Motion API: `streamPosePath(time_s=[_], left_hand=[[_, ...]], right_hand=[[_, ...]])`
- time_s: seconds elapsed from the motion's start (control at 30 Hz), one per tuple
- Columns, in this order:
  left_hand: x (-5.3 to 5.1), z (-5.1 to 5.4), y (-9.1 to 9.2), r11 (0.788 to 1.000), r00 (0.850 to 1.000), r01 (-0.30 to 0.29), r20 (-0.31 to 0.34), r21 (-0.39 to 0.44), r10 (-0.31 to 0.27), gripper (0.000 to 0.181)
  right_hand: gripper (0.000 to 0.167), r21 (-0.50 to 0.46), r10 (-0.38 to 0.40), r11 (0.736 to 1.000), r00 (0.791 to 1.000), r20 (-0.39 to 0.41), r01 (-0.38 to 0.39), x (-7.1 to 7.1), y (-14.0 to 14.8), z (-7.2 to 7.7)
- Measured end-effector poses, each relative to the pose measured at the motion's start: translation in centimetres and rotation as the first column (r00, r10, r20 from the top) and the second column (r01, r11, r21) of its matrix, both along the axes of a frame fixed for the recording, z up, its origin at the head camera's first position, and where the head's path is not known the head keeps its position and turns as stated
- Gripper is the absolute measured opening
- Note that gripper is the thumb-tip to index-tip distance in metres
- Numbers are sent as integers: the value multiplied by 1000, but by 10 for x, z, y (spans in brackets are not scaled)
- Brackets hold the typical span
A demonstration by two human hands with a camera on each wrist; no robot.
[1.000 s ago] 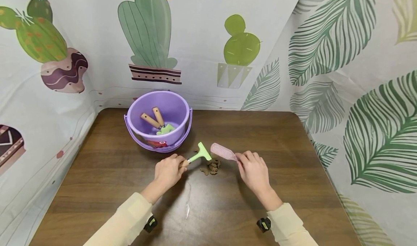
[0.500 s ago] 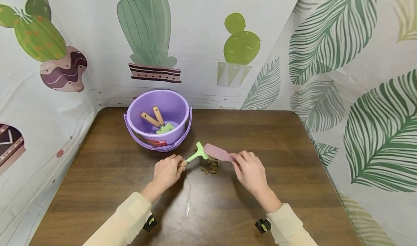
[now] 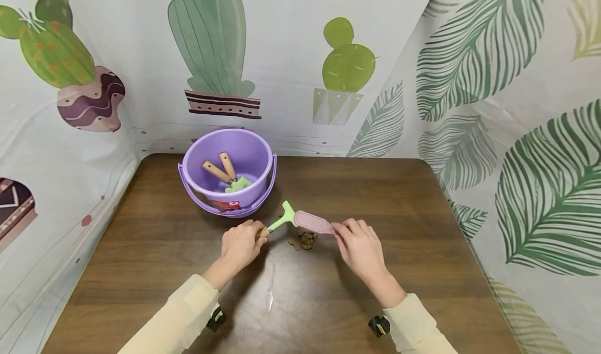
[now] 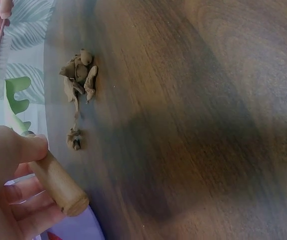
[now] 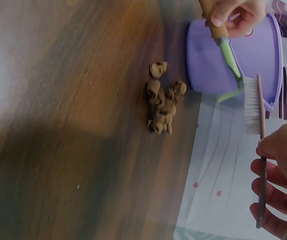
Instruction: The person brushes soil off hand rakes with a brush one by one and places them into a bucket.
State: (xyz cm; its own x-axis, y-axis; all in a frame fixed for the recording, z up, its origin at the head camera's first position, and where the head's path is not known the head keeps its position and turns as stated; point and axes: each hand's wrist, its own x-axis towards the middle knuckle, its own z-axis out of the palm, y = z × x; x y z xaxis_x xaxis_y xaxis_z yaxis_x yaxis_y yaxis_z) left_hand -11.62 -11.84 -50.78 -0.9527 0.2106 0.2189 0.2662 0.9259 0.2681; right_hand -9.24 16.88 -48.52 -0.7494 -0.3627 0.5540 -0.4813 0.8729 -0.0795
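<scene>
My left hand (image 3: 240, 244) grips the wooden handle (image 4: 58, 182) of a small green toy rake (image 3: 283, 220), its pronged head raised off the table. From the other side, my right hand (image 3: 361, 247) pinches the thin handle of a pink brush (image 3: 313, 222). White bristles (image 5: 251, 107) show in the right wrist view, facing the rake head and close against it. Below both tools lies a small heap of brown, clay-like scraps (image 3: 308, 239) on the wooden table (image 3: 375, 192). One crumpled scrap (image 4: 73, 139) sits apart from the heap in the left wrist view.
A purple bucket (image 3: 235, 141) stands at the back left, its handle folded down in front. Inside are two wooden-handled tools (image 3: 216, 172) with green (image 3: 238, 183) showing at the bottom. A patterned cloth (image 3: 291, 57) hangs behind the table.
The brush has moved left from beside the rake to its head, overlapped it, and turned slightly. The rake has shifted a little to the left. The scraps remain in place.
</scene>
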Motion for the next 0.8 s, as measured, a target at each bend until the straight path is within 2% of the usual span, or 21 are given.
streamPosePath(time_s=[0.27,0.8], left_hand=[[1,0,-2,1000,1000,-11,21,9,11,19],[2,1,-8,1000,1000,13,-8,26,-13,21]], right_hand=[[26,-13,-22,1000,1000,-1,22,1,10,-3],[25,-25,-62,998,998,-20,61,1,24,-11]])
